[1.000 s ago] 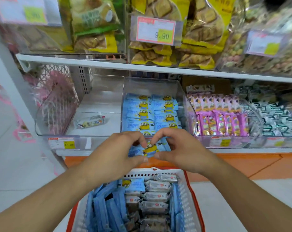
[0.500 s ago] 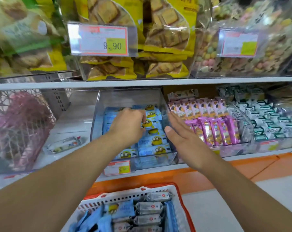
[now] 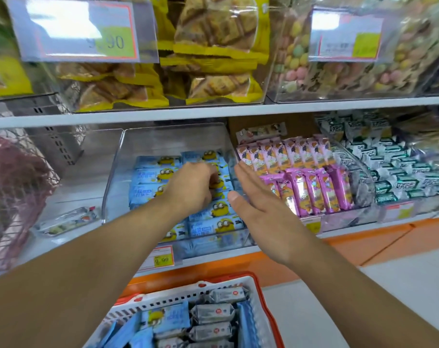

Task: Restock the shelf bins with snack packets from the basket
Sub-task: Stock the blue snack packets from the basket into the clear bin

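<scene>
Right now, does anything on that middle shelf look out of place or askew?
Yes. One lone packet lies skewed in the otherwise bare clear bin left of the blue packets, unlike the neat rows beside it. The left hand is inside the blue packets' bin; the right hand is open.

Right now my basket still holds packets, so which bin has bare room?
The left bin is nearly bare: one packet at its front. The blue-packet bin has room only behind its rows. Pink and green-white packets crowd theirs.
</scene>
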{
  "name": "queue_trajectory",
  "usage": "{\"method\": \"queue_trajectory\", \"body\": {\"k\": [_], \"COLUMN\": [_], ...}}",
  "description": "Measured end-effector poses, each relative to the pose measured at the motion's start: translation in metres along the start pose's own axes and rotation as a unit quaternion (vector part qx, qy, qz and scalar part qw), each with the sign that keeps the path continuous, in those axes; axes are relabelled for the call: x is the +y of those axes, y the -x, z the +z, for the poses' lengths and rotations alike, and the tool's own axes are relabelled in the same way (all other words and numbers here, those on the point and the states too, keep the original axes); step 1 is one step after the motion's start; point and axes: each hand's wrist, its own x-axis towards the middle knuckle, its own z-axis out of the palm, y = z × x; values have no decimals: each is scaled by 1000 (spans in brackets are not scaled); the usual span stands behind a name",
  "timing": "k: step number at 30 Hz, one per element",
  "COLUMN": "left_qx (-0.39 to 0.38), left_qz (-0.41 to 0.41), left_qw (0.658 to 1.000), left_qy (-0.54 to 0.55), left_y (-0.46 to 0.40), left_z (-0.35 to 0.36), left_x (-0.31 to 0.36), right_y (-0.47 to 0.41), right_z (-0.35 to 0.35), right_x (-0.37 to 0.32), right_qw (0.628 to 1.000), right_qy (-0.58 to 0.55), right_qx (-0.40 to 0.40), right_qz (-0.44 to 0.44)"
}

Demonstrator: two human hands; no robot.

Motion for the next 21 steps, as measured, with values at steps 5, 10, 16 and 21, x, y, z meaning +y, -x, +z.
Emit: {"method": "queue_trajectory", "body": {"k": [5,10,16,21], "left_qx": [6,10,20,42], "left_qz": [12,38,8,-36], "left_qw": [1000,998,989,945], "left_qy": [26,39,146,321], "left_y": [4,18,66,140], "left_z": [0,-7,-39,-66], "left_x": [3,2,-3,-16], "right_y": [0,1,6,23], "right_z": [1,1,-1,5], "right_x": [-2,-2,-10,-22], "right_qw": [1000,1000,1000,993], "right_qy": [10,12,22,101], "right_qx": [3,1,8,56], "right_qz": [-3,-7,0,-21]}}
